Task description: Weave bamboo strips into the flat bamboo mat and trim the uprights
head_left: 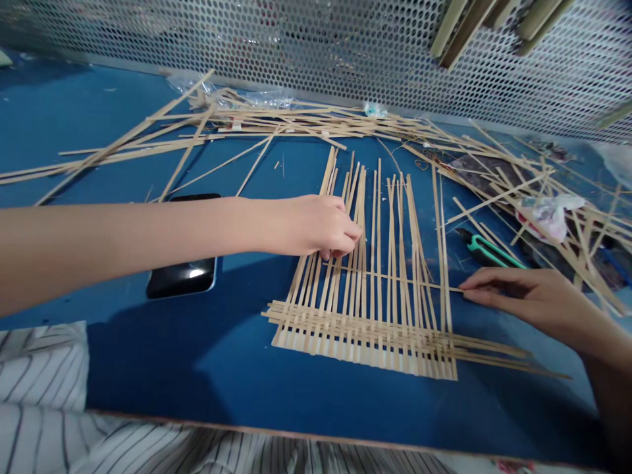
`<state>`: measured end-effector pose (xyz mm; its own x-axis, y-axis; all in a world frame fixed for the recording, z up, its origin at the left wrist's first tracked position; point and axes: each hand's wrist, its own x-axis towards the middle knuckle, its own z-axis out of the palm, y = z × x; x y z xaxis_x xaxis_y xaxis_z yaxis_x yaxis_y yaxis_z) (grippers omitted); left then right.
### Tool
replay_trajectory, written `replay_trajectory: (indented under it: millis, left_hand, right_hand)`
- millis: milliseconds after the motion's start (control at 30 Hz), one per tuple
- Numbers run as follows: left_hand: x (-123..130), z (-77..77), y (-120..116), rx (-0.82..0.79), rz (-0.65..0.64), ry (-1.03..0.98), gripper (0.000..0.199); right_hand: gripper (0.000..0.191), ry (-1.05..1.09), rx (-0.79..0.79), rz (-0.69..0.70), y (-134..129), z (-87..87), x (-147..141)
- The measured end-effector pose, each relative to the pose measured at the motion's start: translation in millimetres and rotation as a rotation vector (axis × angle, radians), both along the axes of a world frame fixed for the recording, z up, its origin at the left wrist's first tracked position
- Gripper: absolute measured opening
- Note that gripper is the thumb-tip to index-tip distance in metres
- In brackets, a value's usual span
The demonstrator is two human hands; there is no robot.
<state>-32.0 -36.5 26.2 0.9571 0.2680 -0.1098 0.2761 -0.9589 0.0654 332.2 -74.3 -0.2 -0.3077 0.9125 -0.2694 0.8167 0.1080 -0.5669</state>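
Observation:
A partly woven mat of thin bamboo strips (365, 336) lies on the blue table, its upright strips fanning away from me and its woven band near my side. My left hand (333, 227) is over the left upright strips with fingers curled closed; what they pinch is hidden under the hand. One thin crosswise bamboo strip (395, 278) runs among the uprights above the woven band. Its right end sits pinched between the thumb and fingers of my right hand (513, 289), just right of the mat.
A black phone (182, 276) lies under my left forearm. Loose bamboo strips (306, 118) are heaped along the back. A green-handled cutter (486, 250) rests beyond my right hand, near crumpled plastic (550, 214). A perforated metal panel (296, 46) borders the table (162, 368).

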Motion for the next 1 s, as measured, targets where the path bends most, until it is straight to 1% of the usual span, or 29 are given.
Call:
replay_trajectory:
  millis: [167, 300, 467, 633, 800, 867, 1000]
  left_hand:
    - [-1, 2.5, 1, 0.006, -0.023, 0.022, 0.035]
    - [1, 8.6, -3, 0.007, 0.016, 0.098, 0.036]
    - [0, 10.3, -6, 0.005, 0.051, 0.137, 0.031]
    - [-2, 6.5, -4, -0.026, 0.047, 0.104, 0.036]
    - [-2, 5.1, -1, -0.132, 0.106, -0.025, 0.041]
    - [-1, 6.0, -2, -0.111, 0.092, 0.0, 0.045]
    - [-1, 6.6, -1, -0.012, 0.02, 0.088, 0.046]
  right_hand:
    - [0.038, -0.017, -0.071, -0.009, 0, 6.8, 4]
    - [0.04, -0.091, -0.096, -0.037, 1, 12.7, 10]
    - [0.043, -0.065, -0.079, -0.045, 0, 10.2, 12]
    - [0.044, -0.043, -0.087, -0.057, 1, 6.5, 8]
    - [0.042, -0.045, -0.083, -0.07, 1, 6.6, 8]
    - [0.041, -0.04, -0.081, -0.077, 1, 6.5, 7]
    - [0.041, -0.034, -0.061, -0.08, 1, 6.5, 5]
